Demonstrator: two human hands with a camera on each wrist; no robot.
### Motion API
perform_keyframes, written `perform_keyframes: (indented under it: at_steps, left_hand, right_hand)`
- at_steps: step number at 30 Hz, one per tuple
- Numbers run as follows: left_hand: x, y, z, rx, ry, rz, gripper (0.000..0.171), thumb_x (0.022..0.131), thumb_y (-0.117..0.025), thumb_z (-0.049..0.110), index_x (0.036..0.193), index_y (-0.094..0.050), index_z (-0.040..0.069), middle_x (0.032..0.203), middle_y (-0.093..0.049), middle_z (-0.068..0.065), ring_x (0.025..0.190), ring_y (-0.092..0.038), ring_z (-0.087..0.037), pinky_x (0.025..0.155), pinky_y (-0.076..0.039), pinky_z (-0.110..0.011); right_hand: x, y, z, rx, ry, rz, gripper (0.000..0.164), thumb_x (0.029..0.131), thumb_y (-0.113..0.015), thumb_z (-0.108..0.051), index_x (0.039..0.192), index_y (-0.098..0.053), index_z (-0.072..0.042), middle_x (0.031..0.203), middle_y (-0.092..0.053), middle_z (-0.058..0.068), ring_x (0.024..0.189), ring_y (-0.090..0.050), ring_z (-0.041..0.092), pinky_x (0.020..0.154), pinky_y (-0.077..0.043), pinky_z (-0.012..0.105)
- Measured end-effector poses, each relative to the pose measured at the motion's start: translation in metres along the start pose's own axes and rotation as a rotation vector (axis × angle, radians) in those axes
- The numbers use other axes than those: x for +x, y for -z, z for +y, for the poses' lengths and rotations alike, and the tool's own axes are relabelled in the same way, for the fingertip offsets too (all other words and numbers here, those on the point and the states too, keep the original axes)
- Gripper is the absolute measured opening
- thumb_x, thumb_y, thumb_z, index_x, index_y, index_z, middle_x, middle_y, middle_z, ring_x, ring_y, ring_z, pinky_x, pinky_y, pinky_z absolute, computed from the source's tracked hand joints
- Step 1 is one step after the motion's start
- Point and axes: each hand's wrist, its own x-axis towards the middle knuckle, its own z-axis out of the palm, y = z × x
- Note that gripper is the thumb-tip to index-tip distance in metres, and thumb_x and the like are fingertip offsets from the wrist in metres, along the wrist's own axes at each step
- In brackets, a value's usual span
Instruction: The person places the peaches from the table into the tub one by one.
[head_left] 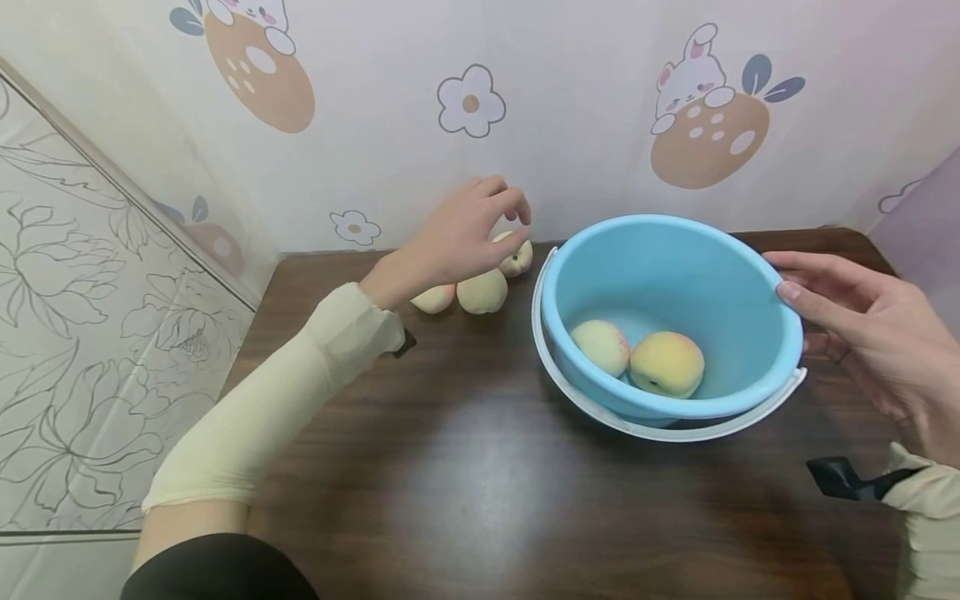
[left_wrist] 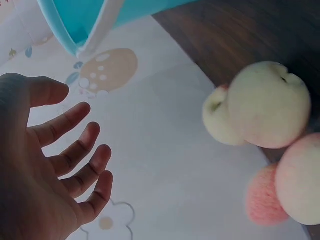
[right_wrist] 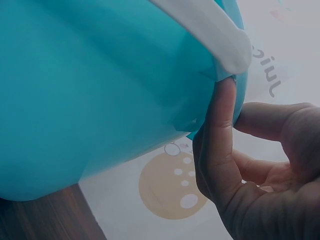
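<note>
A light blue bucket (head_left: 675, 258) with a white handle (head_left: 652, 432) stands tilted on the table's right side. My right hand (head_left: 877, 325) grips its rim, thumb on top and fingers outside under it, as the right wrist view shows. Inside lie two peaches, a pale one (head_left: 600, 347) and a yellower one (head_left: 666, 364). Left of the bucket, my left hand (head_left: 476, 229) hovers over a group of several peaches (head_left: 482, 292) by the wall. Its fingers are spread and loosely bent in the left wrist view, holding nothing; the peaches (left_wrist: 270, 105) sit apart from it.
The dark wooden table (head_left: 450, 467) meets a wall (head_left: 570, 108) papered with rabbits and flowers right behind the peaches and bucket. A panel with line-drawn flowers (head_left: 97, 350) runs along the left side.
</note>
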Motion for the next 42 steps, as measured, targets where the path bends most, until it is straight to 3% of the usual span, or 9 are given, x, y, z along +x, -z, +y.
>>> perform_keyframes:
  at_steps: [7,13,21,27,31,42]
  left_hand:
    - [-0.025,-0.002,-0.016,-0.003,0.036,0.009,0.021,0.102,-0.056,0.027,0.115,-0.068,0.015,0.11,-0.061,-0.004,0.11,-0.053,-0.027,0.101,-0.042,-0.04]
    - [-0.045,-0.003,-0.028,0.001,0.104,0.018,0.023,0.1,-0.055,0.03,0.114,-0.069,0.016,0.111,-0.062,-0.002,0.111,-0.051,-0.027,0.1,-0.042,-0.041]
    - [-0.069,-0.01,-0.039,0.092,0.145,0.061,0.022,0.099,-0.053,0.029,0.112,-0.068,0.018,0.113,-0.063,-0.004,0.114,-0.055,-0.028,0.104,-0.042,-0.047]
    - [-0.086,-0.015,-0.046,0.182,0.182,0.055,0.026,0.098,-0.053,0.032,0.114,-0.066,0.016,0.118,-0.06,-0.006,0.118,-0.053,-0.032,0.094,-0.042,-0.051]
    - [-0.099,-0.019,-0.053,0.237,0.203,0.064,0.027,0.098,-0.053,0.031,0.114,-0.065,0.013,0.117,-0.061,-0.008,0.111,-0.053,-0.033,0.088,-0.041,-0.051]
    - [-0.131,-0.033,-0.077,0.205,0.347,0.056,0.028,0.1,-0.056,0.036,0.115,-0.067,0.015,0.124,-0.062,-0.009,0.117,-0.053,-0.035,0.091,-0.04,-0.054]
  right_hand:
    - [0.0,0.0,0.0,-0.007,0.001,-0.001,0.041,0.1,-0.06,0.007,0.138,-0.065,-0.009,0.102,-0.076,0.0,0.081,-0.077,0.012,0.058,-0.062,0.033]
    - [0.0,0.0,0.0,0.008,0.006,-0.008,0.042,0.1,-0.059,0.008,0.138,-0.065,-0.008,0.101,-0.076,0.001,0.081,-0.077,0.013,0.058,-0.061,0.033]
    - [-0.001,0.0,0.0,-0.009,0.017,0.004,0.041,0.1,-0.06,0.007,0.138,-0.065,-0.008,0.103,-0.076,0.0,0.08,-0.077,0.012,0.057,-0.061,0.032]
    - [-0.003,0.0,0.0,-0.073,-0.011,0.03,0.041,0.1,-0.063,0.002,0.139,-0.064,-0.012,0.103,-0.075,-0.003,0.081,-0.076,0.01,0.057,-0.061,0.031]
    - [-0.002,-0.001,0.0,-0.063,-0.008,0.025,0.041,0.1,-0.062,0.003,0.139,-0.064,-0.012,0.103,-0.075,-0.003,0.082,-0.077,0.01,0.057,-0.061,0.032]
    - [-0.001,-0.001,0.0,-0.011,-0.003,0.006,0.042,0.1,-0.06,0.006,0.139,-0.064,-0.01,0.102,-0.075,0.0,0.081,-0.077,0.012,0.058,-0.061,0.033]
